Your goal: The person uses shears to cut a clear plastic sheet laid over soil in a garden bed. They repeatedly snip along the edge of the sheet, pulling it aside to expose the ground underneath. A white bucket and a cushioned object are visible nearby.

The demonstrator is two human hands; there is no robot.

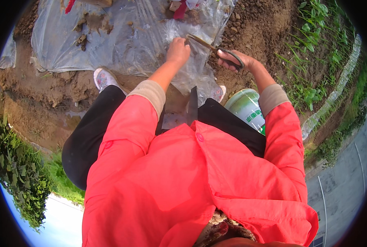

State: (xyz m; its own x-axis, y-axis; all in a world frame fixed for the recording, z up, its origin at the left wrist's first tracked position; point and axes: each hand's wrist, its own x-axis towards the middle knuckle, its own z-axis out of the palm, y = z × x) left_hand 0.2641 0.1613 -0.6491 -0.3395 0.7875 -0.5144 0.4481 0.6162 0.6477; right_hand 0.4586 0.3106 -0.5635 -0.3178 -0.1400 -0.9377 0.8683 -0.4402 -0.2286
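Note:
My right hand (236, 61) grips a pair of scissors (203, 42) by its dark handles. The rusty blades point up and to the left and look almost closed. Close to the blade tips is my left hand (178, 51), its fingers curled inward over a clear plastic sheet (134, 46). Whatever those fingers may pinch is hidden from this angle. The sheet lies wrinkled over the soil, with clumps of mud (82, 41) on it, and its near end runs down between my shoes.
A white and green plastic bucket (243, 103) bearing writing stands by my right leg. Leafy green plants (311, 92) grow on the right. Beyond them runs a strip of clear plastic (334, 95). Pieces of red cloth (180, 10) show at the top edge.

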